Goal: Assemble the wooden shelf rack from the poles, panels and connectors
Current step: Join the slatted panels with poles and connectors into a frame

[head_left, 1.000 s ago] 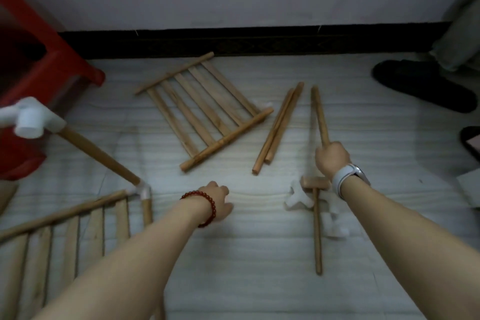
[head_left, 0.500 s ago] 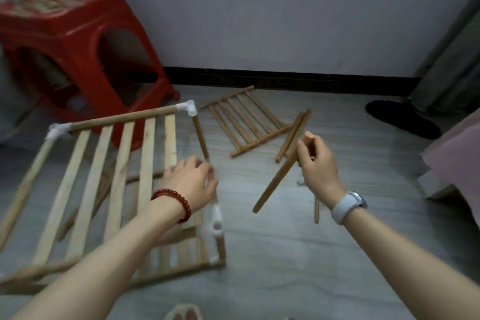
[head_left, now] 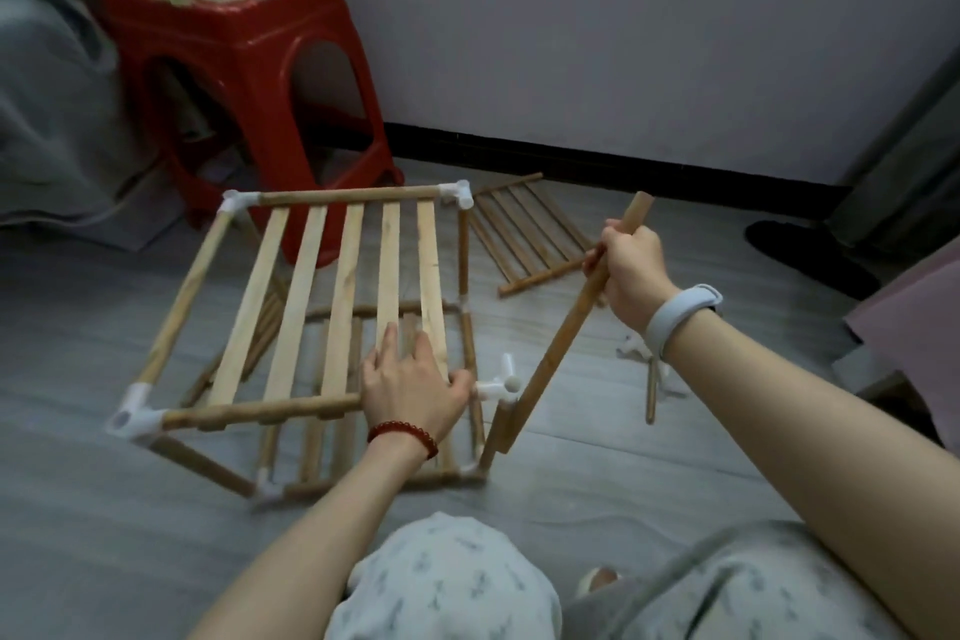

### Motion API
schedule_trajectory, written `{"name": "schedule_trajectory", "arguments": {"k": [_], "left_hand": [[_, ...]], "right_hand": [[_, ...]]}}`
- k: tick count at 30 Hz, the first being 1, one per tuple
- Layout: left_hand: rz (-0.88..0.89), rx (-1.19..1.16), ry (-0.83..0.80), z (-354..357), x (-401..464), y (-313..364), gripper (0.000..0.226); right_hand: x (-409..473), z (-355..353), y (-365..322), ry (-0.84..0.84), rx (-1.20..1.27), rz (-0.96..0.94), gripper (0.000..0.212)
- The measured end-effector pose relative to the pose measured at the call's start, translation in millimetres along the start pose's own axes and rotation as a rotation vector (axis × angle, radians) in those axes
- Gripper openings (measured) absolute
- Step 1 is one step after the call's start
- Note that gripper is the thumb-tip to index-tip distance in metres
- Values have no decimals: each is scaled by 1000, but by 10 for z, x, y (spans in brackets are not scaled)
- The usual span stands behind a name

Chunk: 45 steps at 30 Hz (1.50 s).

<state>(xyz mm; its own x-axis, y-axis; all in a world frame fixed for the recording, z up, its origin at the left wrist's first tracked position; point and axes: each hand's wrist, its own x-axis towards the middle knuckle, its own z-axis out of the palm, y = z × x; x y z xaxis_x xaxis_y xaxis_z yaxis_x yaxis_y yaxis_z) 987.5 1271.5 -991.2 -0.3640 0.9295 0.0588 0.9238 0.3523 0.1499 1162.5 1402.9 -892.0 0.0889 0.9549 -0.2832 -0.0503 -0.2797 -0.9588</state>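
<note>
A partly built wooden rack (head_left: pixel 332 296) stands on the floor, two slatted panels joined by poles and white corner connectors. My left hand (head_left: pixel 410 385) grips the near right corner of its top panel, fingers over the slats and thumb by the rail end. Just right of that hand sticks out a white connector (head_left: pixel 500 382). My right hand (head_left: pixel 631 270) grips a loose wooden pole (head_left: pixel 561 333), which slants down with its lower end close beside that connector. A spare slatted panel (head_left: pixel 530 234) lies flat behind, near the wall.
A red plastic stool (head_left: pixel 234 68) stands behind the rack. One more pole (head_left: pixel 650 392) and white connectors (head_left: pixel 636 348) lie on the floor under my right forearm. A dark slipper (head_left: pixel 810 260) sits at the far right. My knees are at the bottom edge.
The view has swung left onto the rack. My left hand has moved onto the top panel's near right corner. My right hand has carried the pole over, its lower end now by the corner connector.
</note>
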Motion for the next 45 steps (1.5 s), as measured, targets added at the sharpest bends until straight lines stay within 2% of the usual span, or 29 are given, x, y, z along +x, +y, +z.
{"name": "schedule_trajectory", "arguments": {"k": [3,5,12,13,15,16,18,20,21,23,25,30,35,41,43,45], "left_hand": [[83,-1,45,14,1,-125,64],[148,-2,50,-8,32,-220,63],[401,-19,-37,-151,367,-760,78],[448,21,-57,-186,434,-859,82],[512,141,-69,-258,554,-1015,85],[507,181,-66,-283,579,-1064,83],[432,126,-3,-305,540,-1084,63],[302,-79,130,-268,381,-1012,36],[231,-190,161,-230,282,-950,30],[141,-386,106,-137,79,-823,34],[156,-488,19,-43,-85,-732,37],[324,-523,39,35,-174,-892,14],[316,-579,-27,-39,-200,-1050,15],[303,-520,-75,-90,-231,-1141,17],[268,-533,-79,-84,-244,-1116,26],[221,-601,-13,-78,-270,-1058,39]], "right_hand": [[-9,-32,2,-47,27,-32,15],[13,-70,24,-53,47,-14,16],[177,-137,160,95,412,237,8],[171,-123,178,99,459,277,9],[163,-72,219,98,511,343,31],[153,-25,240,99,506,353,39],[125,104,262,90,485,349,44],[127,250,267,60,492,349,41],[136,312,268,42,499,358,37],[138,433,291,18,496,388,28],[130,506,320,8,485,406,25],[166,484,280,81,479,362,28],[86,538,373,64,443,375,39],[18,696,403,-22,428,400,30],[-6,709,400,-32,396,412,28],[-28,699,450,-23,337,459,33]]}}
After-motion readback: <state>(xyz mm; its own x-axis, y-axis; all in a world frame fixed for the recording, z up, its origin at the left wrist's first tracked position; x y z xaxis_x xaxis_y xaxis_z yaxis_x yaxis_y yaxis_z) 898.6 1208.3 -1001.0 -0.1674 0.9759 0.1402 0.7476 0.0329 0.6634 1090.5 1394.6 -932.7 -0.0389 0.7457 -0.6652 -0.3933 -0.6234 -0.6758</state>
